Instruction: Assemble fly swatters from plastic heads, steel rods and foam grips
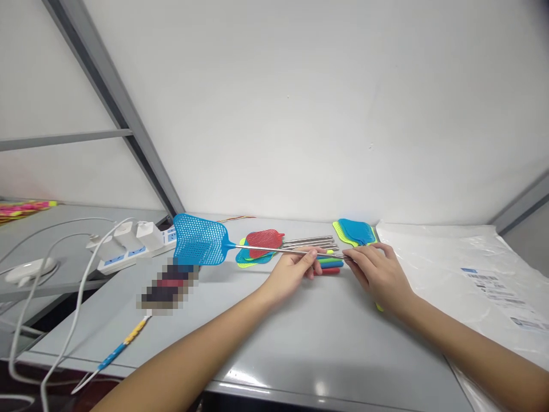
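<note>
A blue fly swatter (201,240) with a thin metal rod is held roughly level above the table, its mesh head pointing left. My left hand (291,272) is closed around the middle of the rod. At the rod's right end, the fingers of my right hand (381,276) pinch it; the tip is hidden by them. Behind and below my left hand are a red swatter head (263,243) over blue and yellow-green ones, several metal rods (311,241), and green, blue and red handles (331,264). Beyond my right hand lies a stack of blue and yellow-green swatter heads (355,230).
White plastic packaging (433,257) with a printed label covers the right side. On the left are a power strip (132,252) with plugs, white cables (81,292), and a pixelated item (167,289) with a colourful lanyard (124,343). A white wall (300,114) rises behind the table.
</note>
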The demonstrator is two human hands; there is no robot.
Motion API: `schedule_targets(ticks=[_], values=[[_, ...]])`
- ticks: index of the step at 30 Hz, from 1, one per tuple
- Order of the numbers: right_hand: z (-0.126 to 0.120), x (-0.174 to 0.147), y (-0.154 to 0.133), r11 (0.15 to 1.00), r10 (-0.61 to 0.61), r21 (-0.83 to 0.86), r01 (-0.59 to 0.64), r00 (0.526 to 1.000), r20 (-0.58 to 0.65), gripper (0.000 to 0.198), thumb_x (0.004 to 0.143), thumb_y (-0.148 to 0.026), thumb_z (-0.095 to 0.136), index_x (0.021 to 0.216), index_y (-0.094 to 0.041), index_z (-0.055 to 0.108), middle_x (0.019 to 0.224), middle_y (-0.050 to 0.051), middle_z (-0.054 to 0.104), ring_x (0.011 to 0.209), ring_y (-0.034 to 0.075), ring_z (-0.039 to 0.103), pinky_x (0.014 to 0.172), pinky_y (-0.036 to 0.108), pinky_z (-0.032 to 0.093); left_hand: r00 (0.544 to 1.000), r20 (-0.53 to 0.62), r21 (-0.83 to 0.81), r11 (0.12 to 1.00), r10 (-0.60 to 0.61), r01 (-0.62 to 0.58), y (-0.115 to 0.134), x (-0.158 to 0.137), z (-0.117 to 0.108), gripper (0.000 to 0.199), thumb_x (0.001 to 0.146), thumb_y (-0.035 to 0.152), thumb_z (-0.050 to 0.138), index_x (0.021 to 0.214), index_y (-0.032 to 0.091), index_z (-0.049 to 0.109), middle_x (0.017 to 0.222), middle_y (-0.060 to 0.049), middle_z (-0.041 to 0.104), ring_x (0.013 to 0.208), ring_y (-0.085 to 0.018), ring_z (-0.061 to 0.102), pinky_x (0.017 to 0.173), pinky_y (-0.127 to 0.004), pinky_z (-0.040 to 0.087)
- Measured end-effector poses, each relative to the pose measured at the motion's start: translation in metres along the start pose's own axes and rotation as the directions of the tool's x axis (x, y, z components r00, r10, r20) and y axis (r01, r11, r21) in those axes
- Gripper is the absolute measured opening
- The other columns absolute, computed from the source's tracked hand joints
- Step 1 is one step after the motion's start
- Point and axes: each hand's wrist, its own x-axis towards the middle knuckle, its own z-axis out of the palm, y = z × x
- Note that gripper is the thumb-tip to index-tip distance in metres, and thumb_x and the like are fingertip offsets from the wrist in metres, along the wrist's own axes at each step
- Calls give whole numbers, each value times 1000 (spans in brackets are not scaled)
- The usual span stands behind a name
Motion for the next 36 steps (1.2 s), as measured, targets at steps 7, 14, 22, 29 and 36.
schedule_targets(ticks=[7, 14, 22, 29, 36], values=[[2, 2, 4, 1000, 18, 7, -18, 1000, -9, 15, 94, -16, 47, 106, -20, 55, 87, 2, 66, 78, 14, 56, 87, 33, 34, 989, -150, -160, 986, 18, -42, 1, 5, -9, 44, 85, 53, 52, 93, 14, 71, 67, -4, 58, 60, -12, 48, 64, -25, 40], [-2, 12, 12, 994, 4, -107, -2, 1000, 21, 15, 95, -20, 44, 101, -20, 58, 72, 0, 61, 70, 14, 55, 89, 35, 32, 893, -427, -158, 960, 145, -231, 14, 13, -30, 43, 85, 54, 53, 80, 15, 70, 56, 0, 51, 56, -11, 45, 59, -24, 37], [1, 7, 15, 997, -1, -76, 0, 1000, -9, 12, 95, -20, 44, 100, -20, 55, 72, -1, 61, 68, 13, 55, 90, 34, 34, 863, -467, -126, 952, 191, -279, 23, 9, -34, 44, 86, 55, 51, 78, 16, 70, 54, 0, 49, 55, -11, 46, 57, -24, 38], [-2, 5, 21, 999, 28, -31, -30, 996, -80, 12, 91, -20, 50, 102, -19, 56, 87, 4, 68, 78, 15, 62, 90, 36, 37, 887, -433, -154, 957, 158, -246, 13, 8, -27, 45, 87, 55, 46, 89, 16, 69, 60, -2, 56, 52, -11, 46, 54, -25, 38], [0, 4, 20, 1000, 12, 20, -11, 997, -82, 11, 93, -23, 50, 101, -21, 57, 82, 3, 66, 73, 15, 58, 78, 32, 40, 969, -207, -44, 988, 136, -148, 4, 5, -16, 53, 88, 60, 40, 99, 16, 67, 63, -3, 59, 55, -13, 51, 57, -26, 42]])
